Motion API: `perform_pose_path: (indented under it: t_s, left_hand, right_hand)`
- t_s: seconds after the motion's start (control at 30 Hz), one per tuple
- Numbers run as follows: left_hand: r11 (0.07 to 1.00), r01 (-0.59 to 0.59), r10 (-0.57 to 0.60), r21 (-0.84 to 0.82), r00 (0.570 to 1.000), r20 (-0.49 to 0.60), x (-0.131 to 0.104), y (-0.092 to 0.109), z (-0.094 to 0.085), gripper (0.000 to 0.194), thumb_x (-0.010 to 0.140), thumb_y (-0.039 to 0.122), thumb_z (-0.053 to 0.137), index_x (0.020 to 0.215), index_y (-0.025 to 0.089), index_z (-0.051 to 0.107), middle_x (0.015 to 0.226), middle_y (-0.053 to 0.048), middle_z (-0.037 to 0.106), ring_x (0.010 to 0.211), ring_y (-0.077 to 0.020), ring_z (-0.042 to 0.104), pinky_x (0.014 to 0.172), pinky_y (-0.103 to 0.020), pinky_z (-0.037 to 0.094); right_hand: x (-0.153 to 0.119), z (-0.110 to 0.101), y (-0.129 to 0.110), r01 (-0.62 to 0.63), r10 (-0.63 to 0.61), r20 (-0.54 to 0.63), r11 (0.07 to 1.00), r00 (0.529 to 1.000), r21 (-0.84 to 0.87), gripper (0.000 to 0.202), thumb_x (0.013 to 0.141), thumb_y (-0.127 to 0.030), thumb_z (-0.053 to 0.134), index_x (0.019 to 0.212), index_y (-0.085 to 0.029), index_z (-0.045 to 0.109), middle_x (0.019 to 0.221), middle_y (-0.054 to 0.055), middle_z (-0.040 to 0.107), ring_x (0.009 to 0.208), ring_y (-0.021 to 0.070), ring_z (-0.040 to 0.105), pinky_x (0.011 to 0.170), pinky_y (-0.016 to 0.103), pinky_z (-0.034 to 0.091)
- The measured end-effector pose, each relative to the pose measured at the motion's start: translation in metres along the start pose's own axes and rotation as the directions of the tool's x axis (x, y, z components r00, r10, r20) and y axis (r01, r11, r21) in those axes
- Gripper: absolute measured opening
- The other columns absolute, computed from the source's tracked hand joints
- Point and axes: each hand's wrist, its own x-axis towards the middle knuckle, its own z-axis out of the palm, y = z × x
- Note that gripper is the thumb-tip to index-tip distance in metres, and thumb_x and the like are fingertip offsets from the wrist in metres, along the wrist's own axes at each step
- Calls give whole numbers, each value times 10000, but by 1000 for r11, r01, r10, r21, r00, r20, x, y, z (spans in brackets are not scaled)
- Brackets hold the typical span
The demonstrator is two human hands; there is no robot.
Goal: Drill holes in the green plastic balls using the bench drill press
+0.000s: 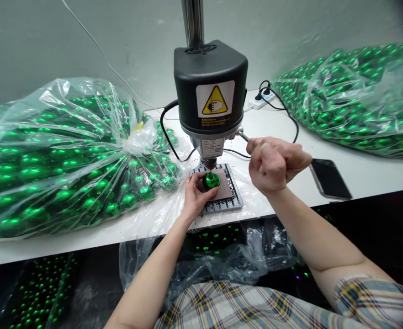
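A black drill press (208,87) with a yellow warning label stands in the middle. Under its bit lies a shiny green ball (212,180), and the bit's tip meets the top of it. My left hand (197,194) pinches the ball from the left between thumb and fingers. A pinkish-brown pad (226,188) lies beneath the ball on the grey metal base plate (237,201). To the right, my right hand (273,164) is wrapped round the end of the press's feed lever (244,136), whose grip is hidden inside my fist.
A tied clear bag of green balls (67,160) fills the table's left side; another bag (355,100) lies at the back right. A phone (330,178) and a power strip (261,99) are on the right. Below the table edge hangs an open plastic bag (249,256) with green balls inside.
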Motion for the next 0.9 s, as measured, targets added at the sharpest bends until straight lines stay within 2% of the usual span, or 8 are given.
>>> perform_pose_path:
  t_s: [0.2, 0.33, 0.53, 0.67, 0.73, 0.77, 0.83, 0.9]
  left_hand:
    - [999, -11, 10, -32, 1000, -19, -1, 1, 1, 502, 677, 268, 880, 1139, 214, 690, 1115, -75, 671, 1122, -250, 612, 995, -386, 486]
    - [1000, 9, -10, -26, 1000, -17, -2, 3, 2, 485, 685, 266, 870, 1127, 194, 682, 1108, -84, 665, 1100, -249, 626, 982, -386, 489]
    - [998, 5, -8, -63, 999, -42, -3, 2, 4, 479, 693, 269, 857, 1120, 191, 655, 1114, -86, 675, 1063, -246, 644, 959, -396, 499]
    - [995, -26, 38, 95, 990, -133, -25, 17, -8, 442, 711, 288, 843, 1093, 208, 636, 1058, -76, 663, 1017, -252, 640, 903, -400, 521]
    - [975, -141, 149, 169, 988, -36, -50, 27, -20, 415, 774, 282, 794, 1153, 237, 630, 1089, -89, 657, 1034, -255, 643, 894, -398, 535]
    - [954, -225, 214, 199, 974, 78, -65, 31, -26, 401, 813, 273, 759, 1192, 254, 630, 1125, -102, 654, 1049, -256, 648, 888, -393, 543]
    - [865, -397, 287, 307, 893, 345, -97, 35, -39, 388, 864, 242, 704, 1244, 289, 638, 1180, -130, 649, 1042, -265, 659, 852, -391, 558]
    - [730, -535, 285, 426, 804, 521, -122, 34, -50, 443, 873, 258, 703, 1304, 321, 619, 1244, -155, 648, 1042, -292, 662, 837, -424, 563]
  right_hand:
    - [-7, -4, 2, 57, -56, 39, 998, 998, -17, 576, 799, -251, 648, 449, -194, 194, 377, -49, 219, 324, 92, 194, 411, 340, 208]
    - [39, 25, -14, -198, 195, -131, 980, 972, -11, 550, 854, -335, 689, 478, -213, 306, 416, -48, 297, 362, 92, 251, 414, 321, 200]
    - [102, 45, 6, -565, 565, -6, 825, 825, 27, 576, 847, -561, 679, 517, -244, 328, 446, -53, 287, 381, 82, 202, 372, 303, 133]
    - [107, 42, 21, -624, 624, 27, 781, 781, 0, 528, 850, -557, 647, 565, -242, 332, 469, -54, 291, 401, 77, 172, 366, 288, 117]
    - [105, 41, 20, -626, 626, 24, 779, 780, 35, 484, 808, -471, 684, 549, -240, 348, 461, -53, 291, 392, 76, 173, 360, 281, 105]
    - [104, 41, 19, -625, 625, 19, 779, 780, 54, 458, 791, -428, 690, 537, -237, 361, 456, -51, 293, 384, 75, 173, 358, 279, 95]
    - [103, 41, 16, -619, 620, 11, 781, 784, 85, 426, 768, -366, 694, 515, -232, 379, 449, -47, 303, 372, 73, 178, 359, 277, 77]
    - [102, 42, 14, -615, 618, 1, 782, 786, 105, 427, 761, -348, 702, 500, -228, 387, 447, -43, 316, 368, 73, 194, 362, 275, 70]
